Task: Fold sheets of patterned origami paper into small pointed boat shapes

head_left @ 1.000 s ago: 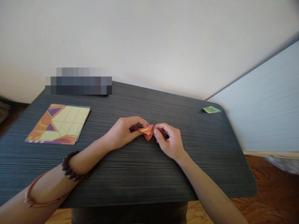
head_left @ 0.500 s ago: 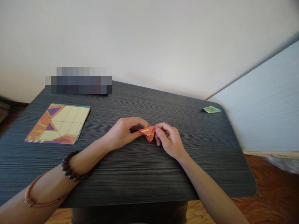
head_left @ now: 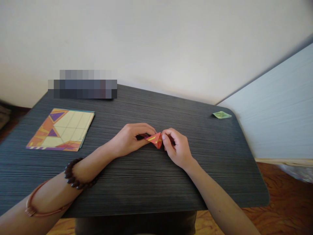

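A small folded piece of red-orange patterned paper (head_left: 155, 139) is held between my hands, just over the middle of the table. My left hand (head_left: 130, 138) pinches its left end between thumb and fingers. My right hand (head_left: 177, 145) has thumb and forefinger closed on its upper right corner. Part of the paper is hidden behind the left fingers. To the left lies a stack of square patterned paper sheets (head_left: 70, 127), the top one cream, orange and purple. A green folded paper piece (head_left: 221, 115) rests near the table's far right corner.
The dark, wood-grained table (head_left: 146, 182) has a rounded front right corner. A pixelated dark object (head_left: 84, 88) stands at its back left. Behind is a pale wall (head_left: 156, 45), and a light panel (head_left: 281, 104) borders the right side.
The folded paper has turned slightly and looks narrower and more closed at its right end. My right fingers have curled in a little; my left hand is almost unmoved.
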The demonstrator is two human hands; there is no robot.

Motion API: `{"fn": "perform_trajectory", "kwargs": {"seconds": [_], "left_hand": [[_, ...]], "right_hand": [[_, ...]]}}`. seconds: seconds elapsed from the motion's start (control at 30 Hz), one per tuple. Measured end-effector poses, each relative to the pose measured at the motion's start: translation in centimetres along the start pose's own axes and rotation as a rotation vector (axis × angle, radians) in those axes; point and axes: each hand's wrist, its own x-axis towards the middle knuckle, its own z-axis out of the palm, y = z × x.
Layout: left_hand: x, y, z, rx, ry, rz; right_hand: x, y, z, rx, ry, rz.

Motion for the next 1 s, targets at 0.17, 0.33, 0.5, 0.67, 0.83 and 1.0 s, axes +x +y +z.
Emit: {"fn": "perform_trajectory", "kwargs": {"seconds": [0.17, 0.33, 0.5, 0.67, 0.83, 1.0], "left_hand": [[-0.10, 0.15, 0.08, 0.015, 0.034, -0.090], [-0.22, 0.11, 0.13, 0.026, 0.045, -0.117], [-0.17, -0.20, 0.09, 0.017, 0.025, -0.014], [-0.11, -0.35, 0.00, 0.031, 0.025, 0.044], [-0.37, 0.02, 0.00, -0.247, 0.018, -0.054], [-0.59, 0.44, -0.54, -0.792, -0.084, -0.204]], "right_hand": [[0.06, -0.26, -0.17, -0.065, 0.005, -0.069], [0.02, -0.27, -0.17, -0.005, -0.021, -0.083], [0.06, -0.02, -0.03, 0.065, -0.023, -0.018], [0.05, 0.15, -0.07, 0.233, -0.094, 0.076], [0.18, 0.31, -0.38, 0.149, -0.074, 0.000], [0.31, 0.53, -0.41, 0.100, 0.064, -0.168]]}}
